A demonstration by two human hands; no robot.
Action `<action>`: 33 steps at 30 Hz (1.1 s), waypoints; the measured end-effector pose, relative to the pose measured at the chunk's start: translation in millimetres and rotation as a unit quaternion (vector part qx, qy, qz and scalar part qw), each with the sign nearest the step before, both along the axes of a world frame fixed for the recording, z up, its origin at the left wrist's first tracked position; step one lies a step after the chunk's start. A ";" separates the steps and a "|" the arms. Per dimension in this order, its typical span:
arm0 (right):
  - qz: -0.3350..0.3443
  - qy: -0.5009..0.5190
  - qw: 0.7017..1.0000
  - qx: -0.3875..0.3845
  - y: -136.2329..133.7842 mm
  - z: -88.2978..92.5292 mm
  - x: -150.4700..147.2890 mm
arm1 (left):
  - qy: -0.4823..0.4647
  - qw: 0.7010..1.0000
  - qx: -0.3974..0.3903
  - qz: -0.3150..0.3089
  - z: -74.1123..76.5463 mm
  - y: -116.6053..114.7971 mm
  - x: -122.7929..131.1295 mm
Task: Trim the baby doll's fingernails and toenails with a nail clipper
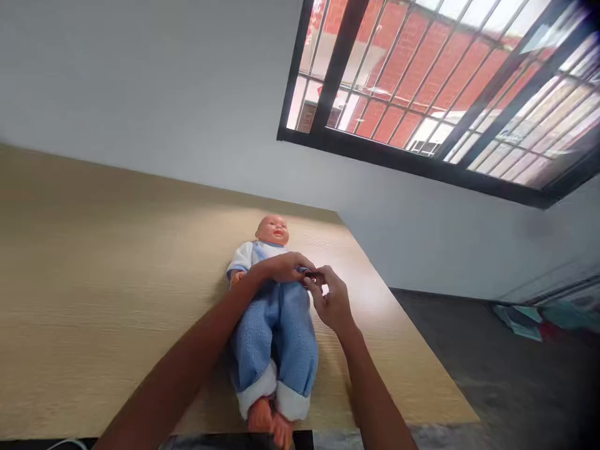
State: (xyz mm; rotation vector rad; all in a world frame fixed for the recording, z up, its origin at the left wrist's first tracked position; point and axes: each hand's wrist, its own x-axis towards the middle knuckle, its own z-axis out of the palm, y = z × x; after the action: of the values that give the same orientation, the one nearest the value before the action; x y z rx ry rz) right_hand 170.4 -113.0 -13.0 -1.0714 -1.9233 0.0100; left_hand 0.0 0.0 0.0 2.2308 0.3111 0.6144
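A baby doll lies on its back on the wooden table, head toward the wall and bare feet at the front edge. It wears a white top with blue trim and blue trousers with white cuffs. Across its belly reaches my left hand, fingers pinched on the blue-edged sleeve cuff on the right side. My right hand meets it there, with thumb and fingers closed around something small and dark at the end of that sleeve, perhaps the doll's hand. Fingers hide most of this spot. The doll's other arm rests at its left side.
A grey wall stands behind the table, with a barred, dark-framed window at upper right. The table's right edge drops to a dark floor. Greenish and red items lie on the floor at far right.
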 end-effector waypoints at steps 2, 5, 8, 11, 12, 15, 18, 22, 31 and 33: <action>-0.010 0.005 1.000 0.009 1.0 0.0 -1.2 | 0.000 1.000 0.001 0.000 0.8 -0.4 0.0; -0.019 0.009 1.000 0.022 1.8 0.4 -1.4 | 0.000 1.000 0.004 -0.001 2.2 -1.5 0.0; -0.019 0.008 0.999 0.030 1.6 1.4 -0.6 | -0.001 1.000 0.010 -0.002 4.0 -3.2 0.2; -0.017 0.007 0.999 0.034 1.0 2.6 -0.6 | 0.001 1.000 0.018 -0.001 5.5 -5.0 0.3; -0.015 0.006 0.999 0.034 0.7 3.0 -0.9 | 0.002 1.000 0.022 0.000 5.9 -5.4 0.3; -0.010 0.002 0.999 0.032 0.0 3.8 -1.7 | 0.006 0.999 0.034 0.006 6.0 -5.7 0.2; -0.010 0.002 0.999 0.034 -0.3 4.0 -1.8 | 0.016 0.999 0.045 0.002 4.6 -4.1 0.4; -0.014 0.003 0.999 0.038 -0.1 3.4 -3.0 | 0.032 0.998 0.055 0.000 1.5 0.3 1.6; -0.024 0.050 0.995 0.088 -0.5 -2.5 -6.2 | 0.085 0.991 0.098 0.033 13.9 -12.0 2.4; -0.051 0.097 0.988 0.111 0.4 -3.6 -5.6 | 0.101 0.987 0.117 0.053 22.0 -21.9 3.1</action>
State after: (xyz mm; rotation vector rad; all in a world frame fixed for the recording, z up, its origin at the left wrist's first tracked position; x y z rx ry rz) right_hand 164.8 -112.5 -16.5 -0.9807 -1.6506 -0.1483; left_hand 3.1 -21.9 22.0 2.5214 0.4844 0.5019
